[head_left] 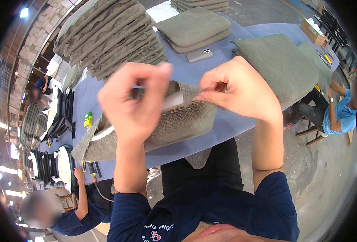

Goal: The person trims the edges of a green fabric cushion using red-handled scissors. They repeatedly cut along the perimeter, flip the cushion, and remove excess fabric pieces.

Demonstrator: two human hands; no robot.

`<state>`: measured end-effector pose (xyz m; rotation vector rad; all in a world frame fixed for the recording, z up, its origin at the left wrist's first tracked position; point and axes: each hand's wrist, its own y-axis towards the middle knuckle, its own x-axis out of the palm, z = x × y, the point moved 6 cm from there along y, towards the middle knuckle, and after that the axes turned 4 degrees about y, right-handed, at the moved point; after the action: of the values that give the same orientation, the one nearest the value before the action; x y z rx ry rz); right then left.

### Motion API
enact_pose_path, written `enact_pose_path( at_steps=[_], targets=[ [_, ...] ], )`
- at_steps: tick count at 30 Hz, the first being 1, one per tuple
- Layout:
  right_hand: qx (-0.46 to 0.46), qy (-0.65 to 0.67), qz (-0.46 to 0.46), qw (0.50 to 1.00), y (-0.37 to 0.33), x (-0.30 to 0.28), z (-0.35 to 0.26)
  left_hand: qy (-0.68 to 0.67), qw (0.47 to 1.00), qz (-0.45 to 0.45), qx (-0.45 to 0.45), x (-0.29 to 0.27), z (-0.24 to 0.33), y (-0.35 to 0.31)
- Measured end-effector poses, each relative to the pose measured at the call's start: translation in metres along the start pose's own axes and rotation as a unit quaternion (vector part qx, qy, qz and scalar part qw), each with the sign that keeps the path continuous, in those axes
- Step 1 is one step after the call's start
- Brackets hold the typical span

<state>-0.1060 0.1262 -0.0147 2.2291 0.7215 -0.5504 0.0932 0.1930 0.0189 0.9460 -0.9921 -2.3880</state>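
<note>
**Pinching the open edge of a grey cushion cover**

Holding a coarse, woven grey-green cushion cover point(162, 125) above the blue-covered table point(223, 125), both hands work at its upper edge. The cover is a flattish, soft rectangle with white foam showing at its open seam; its long axis runs from lower left to upper right, and the open edge faces up toward the hands. The left hand point(136, 105) is closed in a pinch, thumb and fingers pressed together on the fabric at the top edge, with the cover hanging below and behind it. The right hand point(237, 88) also pinches, fingertips gripping the fabric lip just right of the white strip, the cover lying to its left and below. Farther back on the table lie a tall stack of similar grey covers point(110, 36), two filled cushions point(194, 28), a larger grey cushion point(279, 64) and a silver phone point(200, 55).
</note>
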Motion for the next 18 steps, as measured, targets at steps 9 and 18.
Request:
enact_pose_path(
  at_steps=[9,18],
  targets=[
    [0.001,-0.016,0.028,0.999,0.000,0.000,-0.003,0.115,0.965,-0.110,0.208,0.008,0.021,0.014],
    [0.028,-0.012,0.040,0.999,0.001,-0.001,-0.003,0.084,0.960,-0.240,0.114,0.032,0.002,0.007]
  ],
)
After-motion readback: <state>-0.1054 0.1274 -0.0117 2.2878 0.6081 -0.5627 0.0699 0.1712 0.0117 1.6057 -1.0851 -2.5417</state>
